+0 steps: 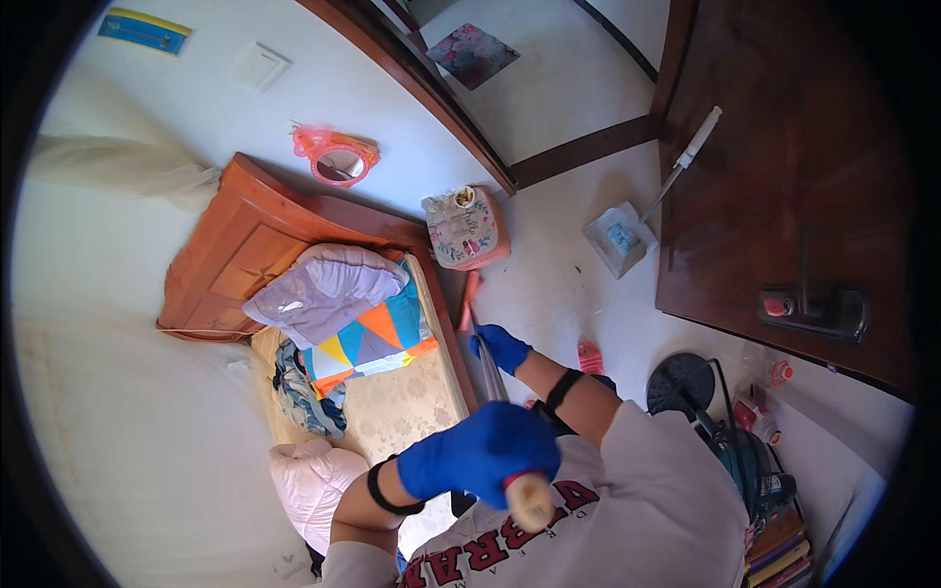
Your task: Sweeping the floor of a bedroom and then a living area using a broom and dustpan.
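My left hand (481, 452), in a blue glove, is wrapped around the upper end of a long-handled broom. The pale butt of the broom handle (531, 503) sticks out of this fist, close to my chest. Further down the grey shaft, my right hand (503, 349), also blue-gloved, is closed around it. Beyond the right hand, a narrow reddish-pink broom head (468, 300) shows beside the bed's side rail; its bristles are hard to make out. A white dustpan (621, 239) with a long handle leans by the brown door.
A decorated pink bin or stool (468, 229) stands at the bed corner, bearing a small cup. The wooden bed (397, 389) borders the left side. A red slipper (589, 358) and dark specks lie on the floor. A black round base (680, 384), bottles and books line the right wall.
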`<control>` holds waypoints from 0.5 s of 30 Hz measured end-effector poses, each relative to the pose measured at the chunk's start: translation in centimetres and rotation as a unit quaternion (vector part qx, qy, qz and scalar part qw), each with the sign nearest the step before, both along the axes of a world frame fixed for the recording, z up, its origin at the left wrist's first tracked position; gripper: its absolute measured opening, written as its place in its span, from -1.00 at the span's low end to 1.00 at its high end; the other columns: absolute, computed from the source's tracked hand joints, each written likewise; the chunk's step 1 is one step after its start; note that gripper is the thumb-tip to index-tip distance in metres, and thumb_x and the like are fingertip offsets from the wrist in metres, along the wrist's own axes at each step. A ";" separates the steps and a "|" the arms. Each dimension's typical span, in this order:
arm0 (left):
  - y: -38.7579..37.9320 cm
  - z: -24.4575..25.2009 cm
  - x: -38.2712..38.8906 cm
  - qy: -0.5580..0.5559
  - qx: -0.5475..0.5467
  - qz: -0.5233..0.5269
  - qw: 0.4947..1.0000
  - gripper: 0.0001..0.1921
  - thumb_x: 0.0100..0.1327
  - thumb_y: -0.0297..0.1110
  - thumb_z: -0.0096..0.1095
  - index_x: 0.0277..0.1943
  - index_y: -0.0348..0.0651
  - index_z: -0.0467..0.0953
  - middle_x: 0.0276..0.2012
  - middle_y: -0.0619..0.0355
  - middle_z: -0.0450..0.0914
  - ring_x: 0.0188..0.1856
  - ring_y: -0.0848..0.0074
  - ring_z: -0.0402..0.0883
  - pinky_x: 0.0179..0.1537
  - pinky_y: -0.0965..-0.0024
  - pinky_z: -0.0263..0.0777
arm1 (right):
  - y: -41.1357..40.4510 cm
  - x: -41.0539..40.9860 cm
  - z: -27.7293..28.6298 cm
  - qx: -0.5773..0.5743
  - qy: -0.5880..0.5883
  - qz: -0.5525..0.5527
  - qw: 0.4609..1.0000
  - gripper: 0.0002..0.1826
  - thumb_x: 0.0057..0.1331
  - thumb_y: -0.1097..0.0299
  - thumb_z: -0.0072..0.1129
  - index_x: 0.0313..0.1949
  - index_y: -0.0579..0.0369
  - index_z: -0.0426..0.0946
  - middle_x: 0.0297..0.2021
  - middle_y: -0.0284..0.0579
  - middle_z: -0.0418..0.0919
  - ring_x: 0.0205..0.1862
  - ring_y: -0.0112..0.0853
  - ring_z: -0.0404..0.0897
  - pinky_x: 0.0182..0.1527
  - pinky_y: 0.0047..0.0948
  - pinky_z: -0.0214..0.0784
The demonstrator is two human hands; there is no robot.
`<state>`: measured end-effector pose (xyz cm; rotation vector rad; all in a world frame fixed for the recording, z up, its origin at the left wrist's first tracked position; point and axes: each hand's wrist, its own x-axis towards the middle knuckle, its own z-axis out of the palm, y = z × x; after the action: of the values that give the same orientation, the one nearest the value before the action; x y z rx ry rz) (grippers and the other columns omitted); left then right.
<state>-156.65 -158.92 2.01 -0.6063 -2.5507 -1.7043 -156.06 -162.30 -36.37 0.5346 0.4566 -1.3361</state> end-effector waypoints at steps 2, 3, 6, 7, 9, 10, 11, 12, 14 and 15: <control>-1.0 2.4 2.0 -0.003 0.013 -0.007 1.000 -0.80 -0.08 -0.37 0.35 -0.39 -0.19 0.47 -0.47 0.10 0.50 -0.45 0.22 0.53 -0.42 0.27 0.41 | 1.5 0.5 0.6 0.057 -0.009 -0.003 0.998 -0.93 0.24 0.42 -0.17 -0.40 0.11 0.25 -0.54 -0.09 0.35 -0.54 -0.32 0.41 -0.47 -0.36 0.37; -1.1 3.9 2.7 0.009 0.019 0.029 0.999 -0.78 -0.05 -0.29 0.32 -0.38 -0.18 0.47 -0.48 0.10 0.49 -0.47 0.22 0.51 -0.44 0.28 0.39 | 2.2 0.9 1.2 0.071 -0.009 -0.053 0.996 -0.92 0.24 0.42 -0.18 -0.41 0.11 0.25 -0.54 -0.10 0.34 -0.53 -0.33 0.40 -0.46 -0.37 0.36; -1.9 8.6 3.7 -0.034 0.056 -0.033 0.997 -0.83 -0.02 -0.39 0.32 -0.39 -0.24 0.49 -0.47 0.09 0.52 -0.45 0.25 0.55 -0.35 0.25 0.50 | 2.3 2.1 3.5 0.044 -0.055 -0.007 0.997 -0.87 0.25 0.35 -0.16 -0.38 0.14 0.27 -0.54 -0.09 0.40 -0.51 -0.32 0.45 -0.42 -0.39 0.38; -2.2 9.3 3.3 0.005 0.080 -0.097 0.992 -0.83 0.02 -0.37 0.30 -0.38 -0.26 0.51 -0.47 0.08 0.53 -0.46 0.25 0.56 -0.30 0.22 0.51 | 2.1 2.9 4.4 0.025 -0.003 -0.026 0.999 -0.89 0.22 0.37 -0.16 -0.38 0.15 0.27 -0.52 -0.09 0.39 -0.49 -0.33 0.44 -0.40 -0.38 0.37; -0.7 10.0 2.7 0.041 0.055 0.000 0.998 -0.85 -0.02 -0.33 0.25 -0.47 -0.18 0.45 -0.58 0.10 0.47 -0.58 0.28 0.49 -0.55 0.31 0.38 | 1.2 2.8 5.4 0.010 0.013 -0.018 1.000 -0.89 0.22 0.39 -0.17 -0.40 0.15 0.28 -0.53 -0.09 0.40 -0.50 -0.32 0.45 -0.40 -0.38 0.37; -0.4 9.6 1.9 0.033 0.074 -0.038 0.996 -0.77 -0.02 -0.24 0.30 -0.36 -0.17 0.49 -0.49 0.13 0.50 -0.51 0.24 0.51 -0.49 0.31 0.37 | 0.9 2.4 5.4 0.003 -0.002 0.002 1.000 -0.89 0.21 0.39 -0.18 -0.41 0.15 0.29 -0.54 -0.09 0.41 -0.50 -0.32 0.45 -0.40 -0.37 0.37; -0.1 8.5 1.1 -0.002 0.053 -0.049 0.997 -0.76 -0.05 -0.24 0.32 -0.36 -0.17 0.49 -0.49 0.14 0.50 -0.51 0.24 0.50 -0.49 0.31 0.37 | 0.8 1.9 5.2 -0.031 0.014 -0.020 0.999 -0.78 0.23 0.35 -0.23 -0.51 0.15 0.33 -0.58 -0.08 0.43 -0.53 -0.31 0.45 -0.41 -0.37 0.34; 0.6 6.8 0.2 -0.013 0.070 -0.023 0.997 -0.75 -0.09 -0.24 0.33 -0.37 -0.16 0.49 -0.49 0.15 0.49 -0.52 0.25 0.49 -0.50 0.30 0.36 | 0.8 0.9 4.7 -0.062 0.067 -0.004 0.996 -0.80 0.23 0.36 -0.24 -0.49 0.15 0.32 -0.59 -0.09 0.42 -0.53 -0.32 0.44 -0.43 -0.38 0.34; 2.3 2.9 -1.7 -0.070 0.021 -0.057 0.996 -0.70 -0.17 -0.22 0.36 -0.38 -0.13 0.47 -0.49 0.16 0.48 -0.52 0.23 0.47 -0.50 0.29 0.35 | 1.9 -2.0 2.7 -0.121 0.139 0.044 0.982 -0.85 0.23 0.40 -0.26 -0.44 0.14 0.30 -0.60 -0.11 0.39 -0.54 -0.36 0.43 -0.45 -0.39 0.33; 2.8 2.1 -1.5 -0.047 0.022 -0.065 0.997 -0.69 -0.19 -0.21 0.37 -0.38 -0.13 0.47 -0.49 0.15 0.47 -0.51 0.22 0.47 -0.50 0.29 0.35 | 3.1 -2.6 1.8 -0.090 0.186 0.050 0.977 -0.79 0.25 0.35 -0.28 -0.45 0.15 0.32 -0.63 -0.09 0.42 -0.55 -0.31 0.44 -0.44 -0.35 0.33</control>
<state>-158.10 -156.07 4.15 -0.7223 -2.5806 -1.8666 -158.67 -159.19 -34.52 0.1065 0.6506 -1.3674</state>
